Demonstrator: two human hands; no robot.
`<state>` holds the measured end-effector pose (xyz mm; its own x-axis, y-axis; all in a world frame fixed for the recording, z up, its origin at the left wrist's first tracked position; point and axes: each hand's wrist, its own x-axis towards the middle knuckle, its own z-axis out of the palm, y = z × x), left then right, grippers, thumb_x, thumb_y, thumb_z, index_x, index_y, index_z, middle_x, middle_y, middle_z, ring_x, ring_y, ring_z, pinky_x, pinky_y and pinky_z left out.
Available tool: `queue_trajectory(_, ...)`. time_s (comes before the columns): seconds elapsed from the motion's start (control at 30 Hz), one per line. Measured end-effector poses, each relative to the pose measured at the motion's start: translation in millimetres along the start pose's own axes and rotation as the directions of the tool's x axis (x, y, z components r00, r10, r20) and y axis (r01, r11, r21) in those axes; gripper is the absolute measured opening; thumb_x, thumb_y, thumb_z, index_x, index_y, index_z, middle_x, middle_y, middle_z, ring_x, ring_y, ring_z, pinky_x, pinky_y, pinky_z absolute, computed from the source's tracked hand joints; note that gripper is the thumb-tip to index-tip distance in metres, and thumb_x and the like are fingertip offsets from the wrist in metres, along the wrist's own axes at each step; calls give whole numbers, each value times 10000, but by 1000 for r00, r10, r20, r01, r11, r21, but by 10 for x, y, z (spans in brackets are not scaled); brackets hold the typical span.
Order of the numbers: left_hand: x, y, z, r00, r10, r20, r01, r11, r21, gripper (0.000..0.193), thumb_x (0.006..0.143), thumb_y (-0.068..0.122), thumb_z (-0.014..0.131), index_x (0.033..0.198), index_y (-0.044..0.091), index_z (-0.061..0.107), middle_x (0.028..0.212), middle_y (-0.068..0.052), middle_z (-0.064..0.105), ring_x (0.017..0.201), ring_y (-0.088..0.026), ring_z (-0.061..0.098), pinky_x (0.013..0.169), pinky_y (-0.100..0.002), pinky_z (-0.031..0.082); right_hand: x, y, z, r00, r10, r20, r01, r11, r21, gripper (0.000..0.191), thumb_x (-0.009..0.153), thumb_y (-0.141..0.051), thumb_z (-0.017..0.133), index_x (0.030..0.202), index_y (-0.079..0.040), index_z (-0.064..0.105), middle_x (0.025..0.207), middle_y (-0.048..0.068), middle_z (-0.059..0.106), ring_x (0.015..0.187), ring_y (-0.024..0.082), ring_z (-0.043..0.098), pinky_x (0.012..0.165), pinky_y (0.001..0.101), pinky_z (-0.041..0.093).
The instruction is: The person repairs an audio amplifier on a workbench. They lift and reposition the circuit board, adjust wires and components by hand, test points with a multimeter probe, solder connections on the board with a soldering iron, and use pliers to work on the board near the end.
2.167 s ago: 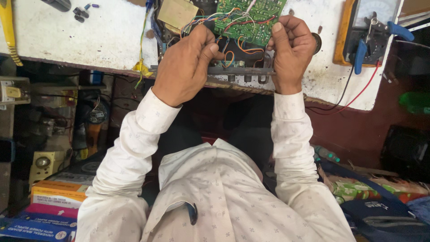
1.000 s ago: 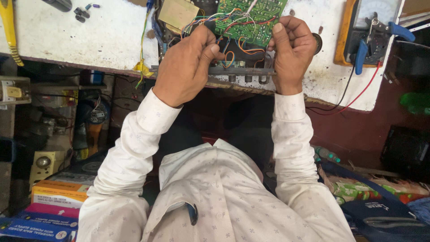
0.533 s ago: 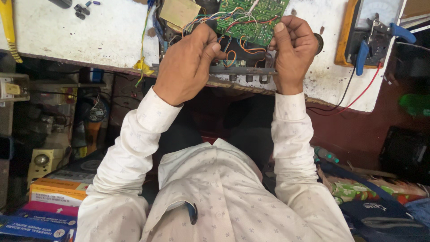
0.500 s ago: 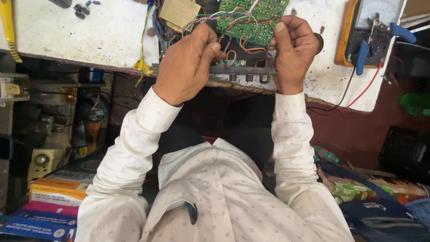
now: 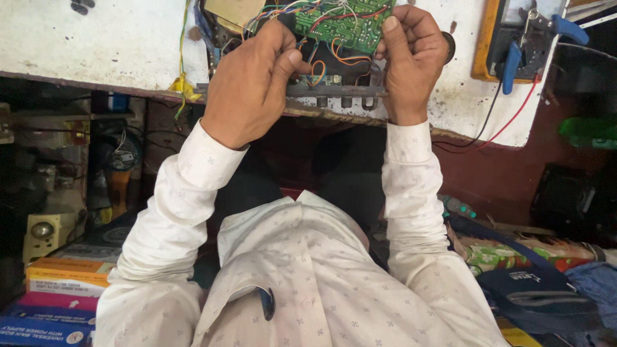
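Both hands hold a green circuit board [image 5: 337, 22] above the near edge of a white workbench [image 5: 96, 45]. My left hand [image 5: 250, 83] grips its left end, thumb pressing a grey metal strip with knob shafts [image 5: 340, 93] that hangs below the board. At the board's right end my right hand [image 5: 411, 58] is closed, thumb up against the green edge. Coloured wires [image 5: 315, 61] loop between the board and the strip. My white patterned sleeves and shirt fill the lower middle.
Blue-handled pliers [image 5: 514, 51] lie on a meter with an orange frame [image 5: 485, 38] at the right, a red lead [image 5: 508, 122] trailing off the bench. Stacked flat boxes [image 5: 58, 289] sit low left, speaker parts [image 5: 42, 231] beside them, bags and cloth [image 5: 546, 283] low right.
The board has tilted and shifted slightly upward in the view. Both hands keep the same hold on it.
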<state>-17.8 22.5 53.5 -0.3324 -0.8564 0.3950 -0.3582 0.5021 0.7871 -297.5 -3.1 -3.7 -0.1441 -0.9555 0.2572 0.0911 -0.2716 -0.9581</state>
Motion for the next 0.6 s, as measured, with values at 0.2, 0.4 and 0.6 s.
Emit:
queue_trajectory(0.2, 8, 12, -13, 1000, -18, 3, 18, 1000, -19, 125, 1135, 144, 539, 1106, 31, 495, 956, -66, 770, 931, -337, 707, 765, -445, 512, 5, -15, 13, 1000, 8, -19, -9, 1000, -26, 145, 1073, -50, 716, 1166, 41, 652, 920, 46, 693, 728, 96, 593, 685, 245, 495)
queue_trajectory(0.4, 19, 19, -19, 1000, -5, 0, 5, 1000, -28, 125, 1140, 147, 533, 1104, 33, 498, 957, -66, 767, 918, -328, 709, 763, -437, 515, 9, -14, 11, 1000, 10, -11, -10, 1000, -4, 137, 1081, -41, 707, 1174, 41, 649, 913, 49, 691, 732, 100, 595, 692, 246, 496)
queue_trajectory(0.6, 17, 18, -10, 1000, -9, 2, 9, 1000, -26, 132, 1141, 154, 531, 1100, 33, 501, 952, -65, 768, 915, -327, 709, 761, -437, 514, -9, -41, 23, 999, 27, -25, -27, 1000, -3, 151, 1072, -35, 710, 1183, 47, 650, 919, 55, 700, 730, 99, 599, 687, 243, 496)
